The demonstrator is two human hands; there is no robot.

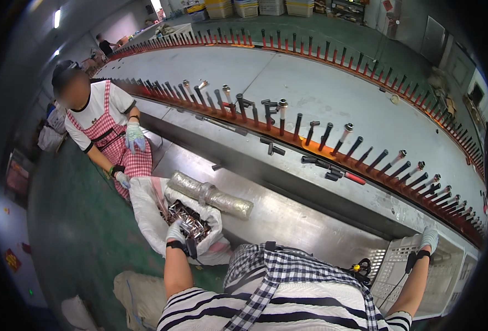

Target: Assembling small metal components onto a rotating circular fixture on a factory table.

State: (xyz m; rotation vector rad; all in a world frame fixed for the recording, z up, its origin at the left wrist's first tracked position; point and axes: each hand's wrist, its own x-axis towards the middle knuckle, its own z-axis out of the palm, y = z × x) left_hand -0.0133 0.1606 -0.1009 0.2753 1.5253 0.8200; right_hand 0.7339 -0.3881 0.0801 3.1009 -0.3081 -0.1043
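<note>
My left hand (176, 231), in a pale work glove with a dark wrist strap, is at the mouth of a white woven sack (147, 212). It touches a heap of small shiny metal tube-like fittings (191, 225) inside; its fingertips are too small and partly hidden to read. Far to the right, my right hand (430, 238), gloved the same way, lies at the far rim of a white plastic crate (395, 265). Its fingers point forward, stretched out, and I see nothing held in them.
A tape-wrapped roll (211, 194) lies across the sack's far edge on the metal bench (277, 212). Beyond runs an orange-red rail (310, 146) of upright black and red handles, some capped with metal. Loose black tubes (332, 170) lie before it. A co-worker (103, 118) stands left, one hand at the sack.
</note>
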